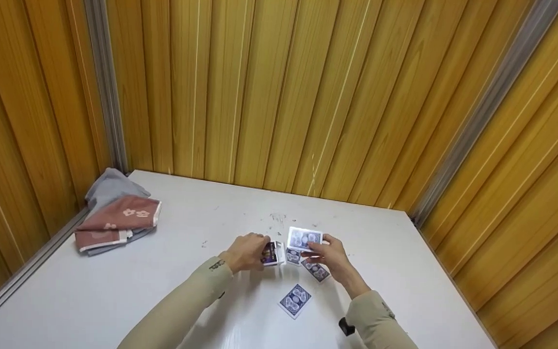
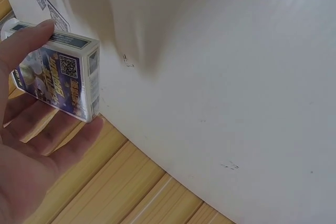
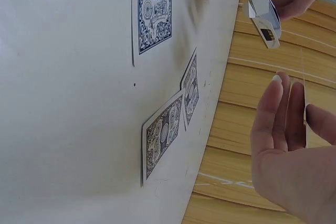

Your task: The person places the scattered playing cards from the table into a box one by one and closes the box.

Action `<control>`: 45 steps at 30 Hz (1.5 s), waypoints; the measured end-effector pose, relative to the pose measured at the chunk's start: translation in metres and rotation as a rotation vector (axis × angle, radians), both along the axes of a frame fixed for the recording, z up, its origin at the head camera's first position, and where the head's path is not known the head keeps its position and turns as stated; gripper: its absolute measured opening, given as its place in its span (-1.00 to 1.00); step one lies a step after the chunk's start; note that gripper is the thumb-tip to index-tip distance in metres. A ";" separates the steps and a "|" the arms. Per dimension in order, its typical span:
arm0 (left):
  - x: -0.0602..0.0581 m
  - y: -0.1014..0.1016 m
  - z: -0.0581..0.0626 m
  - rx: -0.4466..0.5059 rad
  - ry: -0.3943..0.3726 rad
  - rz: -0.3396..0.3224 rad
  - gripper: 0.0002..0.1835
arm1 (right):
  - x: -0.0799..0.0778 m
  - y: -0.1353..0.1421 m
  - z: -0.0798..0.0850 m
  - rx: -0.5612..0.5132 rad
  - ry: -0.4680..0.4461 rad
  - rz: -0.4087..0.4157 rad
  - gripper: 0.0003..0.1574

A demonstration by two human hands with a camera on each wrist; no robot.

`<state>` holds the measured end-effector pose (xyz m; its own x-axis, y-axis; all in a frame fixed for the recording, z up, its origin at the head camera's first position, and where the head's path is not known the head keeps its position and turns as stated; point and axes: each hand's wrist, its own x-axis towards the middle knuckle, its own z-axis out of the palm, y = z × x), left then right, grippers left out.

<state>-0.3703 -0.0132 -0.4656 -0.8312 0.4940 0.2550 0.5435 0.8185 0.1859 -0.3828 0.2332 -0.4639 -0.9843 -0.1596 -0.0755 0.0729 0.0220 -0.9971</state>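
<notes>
In the head view my left hand [image 1: 247,252] grips a small playing card box [image 1: 271,253] by its sides. Seen from the left wrist, the box [image 2: 58,80] has a purple printed face with a QR code, thumb on one edge and fingers under the opposite one. Its flap [image 3: 266,31] stands open in the right wrist view, facing my right hand. My right hand [image 1: 333,257] pinches a blue-backed playing card [image 1: 303,237] just right of the box; it shows nearly edge-on from the right wrist, and whether it is a single card cannot be told.
Below the hands, blue-backed cards lie on the white table [image 1: 187,218]: one nearest me [image 1: 295,301], another card [image 1: 317,271] under the right hand, and a third card [image 1: 293,256] beside the box. A folded red and grey cloth [image 1: 119,220] lies at the left, near the ribbed walls.
</notes>
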 end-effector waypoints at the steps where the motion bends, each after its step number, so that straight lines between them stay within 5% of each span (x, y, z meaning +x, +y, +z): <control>1: 0.000 0.001 0.000 0.000 0.001 -0.001 -0.48 | 0.000 -0.002 -0.001 0.032 0.007 0.020 -0.52; 9: -0.001 0.003 0.002 -0.010 0.004 0.005 -0.49 | 0.005 -0.018 -0.003 0.252 0.093 0.032 -0.56; 15: -0.002 0.001 0.002 0.004 0.009 0.012 -0.49 | 0.009 -0.023 -0.002 0.322 0.134 0.030 -0.59; 32: -0.002 0.002 0.002 -0.044 0.024 0.091 -0.41 | 0.013 -0.027 0.000 0.303 0.163 0.050 -0.63; 45: -0.002 0.002 0.000 -0.041 0.067 0.086 -0.39 | 0.007 -0.027 0.003 0.316 0.167 0.076 -0.64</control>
<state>-0.3723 -0.0109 -0.4653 -0.8525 0.4331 0.2926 0.4814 0.8687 0.1169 -0.3754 0.2062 -0.4606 -0.9735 -0.2272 0.0277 -0.1037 0.3301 -0.9382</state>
